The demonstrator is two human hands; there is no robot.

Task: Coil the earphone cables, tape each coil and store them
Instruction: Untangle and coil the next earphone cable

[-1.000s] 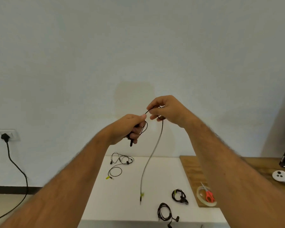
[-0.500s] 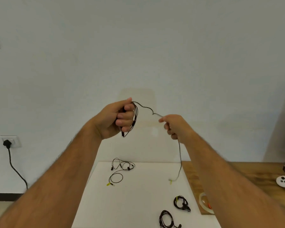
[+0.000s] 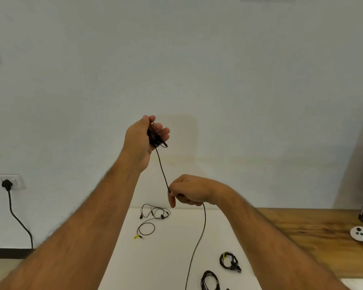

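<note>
Plain pale wall behind; wall socket with black plug at far left. White table in the middle, wooden table adjoining on the right.

Left hand: raised, fingers curled round a small bundle of black earphone cable. Cable runs taut down to the right hand, which pinches it; the remainder hangs past the near edge of view.

Loose earphones with yellow-tagged plug: far side of white table. Two coiled earphone sets: near right, the first apparently bound with yellow tape.

White controller: right edge, wooden table.
</note>
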